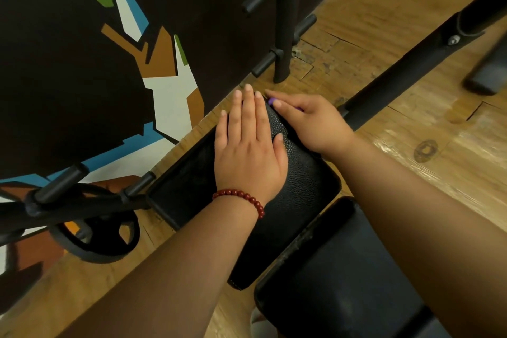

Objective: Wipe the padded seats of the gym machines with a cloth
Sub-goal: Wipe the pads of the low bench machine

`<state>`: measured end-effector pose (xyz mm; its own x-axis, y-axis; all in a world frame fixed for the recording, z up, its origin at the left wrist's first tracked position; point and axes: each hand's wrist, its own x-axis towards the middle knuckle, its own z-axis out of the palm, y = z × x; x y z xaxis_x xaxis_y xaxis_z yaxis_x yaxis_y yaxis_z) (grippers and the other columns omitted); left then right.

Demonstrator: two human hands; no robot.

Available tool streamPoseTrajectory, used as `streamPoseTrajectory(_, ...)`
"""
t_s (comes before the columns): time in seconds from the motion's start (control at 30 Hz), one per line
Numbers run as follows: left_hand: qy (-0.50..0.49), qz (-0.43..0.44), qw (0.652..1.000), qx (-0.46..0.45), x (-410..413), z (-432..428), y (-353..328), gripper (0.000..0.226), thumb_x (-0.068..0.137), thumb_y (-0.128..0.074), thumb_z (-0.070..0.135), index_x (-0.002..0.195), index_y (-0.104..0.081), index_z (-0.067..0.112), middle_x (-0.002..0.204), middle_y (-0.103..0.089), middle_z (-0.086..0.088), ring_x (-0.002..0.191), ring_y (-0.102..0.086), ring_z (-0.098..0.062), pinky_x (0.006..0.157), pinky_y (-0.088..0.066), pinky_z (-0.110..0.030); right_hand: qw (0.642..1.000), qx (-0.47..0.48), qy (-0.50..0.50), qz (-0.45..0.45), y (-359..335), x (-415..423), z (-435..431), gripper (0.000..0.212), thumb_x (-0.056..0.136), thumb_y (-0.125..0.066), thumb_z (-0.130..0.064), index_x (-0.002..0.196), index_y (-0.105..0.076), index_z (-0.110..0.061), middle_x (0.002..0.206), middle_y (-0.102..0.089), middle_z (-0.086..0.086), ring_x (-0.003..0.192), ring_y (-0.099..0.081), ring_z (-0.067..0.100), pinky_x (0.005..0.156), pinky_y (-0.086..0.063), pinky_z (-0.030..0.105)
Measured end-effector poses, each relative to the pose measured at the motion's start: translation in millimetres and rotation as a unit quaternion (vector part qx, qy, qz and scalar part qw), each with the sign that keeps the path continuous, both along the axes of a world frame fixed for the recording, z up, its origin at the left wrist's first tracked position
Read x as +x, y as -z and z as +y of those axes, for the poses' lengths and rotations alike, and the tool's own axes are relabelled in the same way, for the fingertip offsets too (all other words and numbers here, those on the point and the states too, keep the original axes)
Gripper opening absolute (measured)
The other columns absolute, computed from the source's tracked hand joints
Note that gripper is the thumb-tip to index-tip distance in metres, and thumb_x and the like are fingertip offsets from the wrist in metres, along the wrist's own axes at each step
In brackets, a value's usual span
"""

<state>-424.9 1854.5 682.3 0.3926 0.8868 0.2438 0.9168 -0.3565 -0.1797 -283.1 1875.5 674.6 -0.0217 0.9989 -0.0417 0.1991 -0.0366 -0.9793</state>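
A black padded seat [299, 189] of a gym bench fills the middle of the view. My left hand [248, 145], with a red bead bracelet at the wrist, lies flat on the pad with fingers straight and apart. My right hand [310, 121] is curled at the pad's far right edge, and a small bit of purple cloth [271, 102] shows under its fingers. Most of the cloth is hidden by the hand. A second black pad [343, 277] of the bench lies nearer to me at the lower right.
A black frame bar [411, 68] runs from the seat toward the upper right. A weight-plate rack [284, 35] with pegs stands by the painted wall. Another rack with a black weight plate [96, 230] is at the left. The floor [439, 145] is wood.
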Motion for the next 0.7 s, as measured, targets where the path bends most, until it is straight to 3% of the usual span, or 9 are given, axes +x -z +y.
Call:
streamPoseTrajectory(0.1, 0.003, 0.0, 1.0, 0.001, -0.5, 0.5, 0.9, 0.067, 0.096, -0.025, 0.039, 0.151, -0.018, 0.003, 0.159, -0.017, -0.016, 0.148, -0.014, -0.027, 0.119, -0.015, -0.044, 1.0, -0.018, -0.011, 0.021, 5.2, 7.2, -3.9, 0.036, 0.099, -0.052, -0.018, 0.135, -0.055, -0.021, 0.13, -0.053, -0.019, 0.097, -0.045, -0.031, 0.087, -0.029, -0.006)
streamPoseTrajectory(0.2, 0.002, 0.001, 1.0, -0.003, -0.3, 0.5, 1.8, 0.067, 0.096, -0.024, 0.039, 0.152, -0.017, 0.003, 0.16, -0.016, -0.015, 0.148, -0.013, -0.027, 0.119, -0.015, -0.044, 0.999, -0.034, -0.016, 0.028, 19.1, 19.3, -23.5, 0.049, 0.099, -0.051, -0.021, 0.144, -0.037, -0.035, 0.126, -0.038, -0.037, 0.1, -0.033, -0.039, 0.091, -0.024, -0.009)
streamPoseTrajectory(0.3, -0.001, 0.002, 1.0, -0.001, 0.2, 0.7, 2.2, 0.067, 0.095, -0.025, 0.039, 0.151, -0.017, 0.003, 0.159, -0.017, -0.015, 0.148, -0.015, -0.027, 0.119, -0.016, -0.044, 0.998, -0.042, -0.03, 0.026, 14.5, 15.7, -17.0, 0.04, 0.1, -0.05, -0.022, 0.139, -0.049, -0.026, 0.131, -0.048, -0.024, 0.107, -0.041, -0.03, 0.1, -0.03, 0.0)
streamPoseTrajectory(0.4, 0.0, -0.002, 1.0, -0.002, 1.1, 0.4, 1.9, 0.067, 0.095, -0.025, 0.039, 0.151, -0.017, 0.003, 0.159, -0.017, -0.015, 0.148, -0.014, -0.027, 0.119, -0.018, -0.045, 0.998, -0.035, -0.043, 0.026, 2.5, 5.9, 2.6, 0.033, 0.1, -0.05, -0.024, 0.132, -0.059, -0.02, 0.127, -0.057, -0.018, 0.105, -0.05, -0.022, 0.093, -0.033, -0.001)
streamPoseTrajectory(0.47, 0.001, -0.002, 1.0, -0.003, 0.9, 0.7, 1.8, 0.067, 0.095, -0.025, 0.039, 0.151, -0.017, 0.003, 0.16, -0.017, -0.015, 0.148, -0.014, -0.027, 0.119, -0.017, -0.045, 0.998, -0.035, -0.037, 0.026, 2.2, 4.6, 5.8, 0.033, 0.1, -0.051, -0.023, 0.132, -0.059, -0.021, 0.128, -0.059, -0.016, 0.102, -0.049, -0.024, 0.089, -0.032, -0.004)
streamPoseTrajectory(0.6, 0.002, -0.001, 1.0, -0.004, -0.1, 0.8, 3.1, 0.067, 0.096, -0.026, 0.039, 0.151, -0.017, 0.002, 0.16, -0.017, -0.015, 0.148, -0.014, -0.028, 0.119, -0.017, -0.046, 0.998, -0.042, -0.024, 0.034, 15.8, 14.1, -16.9, 0.036, 0.098, -0.053, -0.022, 0.134, -0.056, -0.021, 0.13, -0.055, -0.017, 0.107, -0.045, -0.025, 0.096, -0.032, -0.001)
streamPoseTrajectory(0.7, 0.002, -0.002, 1.0, -0.004, 1.3, 1.3, 3.0, 0.068, 0.095, -0.026, 0.039, 0.151, -0.016, 0.002, 0.16, -0.017, -0.016, 0.148, -0.015, -0.028, 0.119, -0.017, -0.046, 0.998, -0.044, -0.025, 0.032, 18.5, 15.5, -19.6, 0.035, 0.098, -0.053, -0.021, 0.133, -0.057, -0.02, 0.133, -0.056, -0.013, 0.11, -0.05, -0.017, 0.098, -0.032, 0.002)
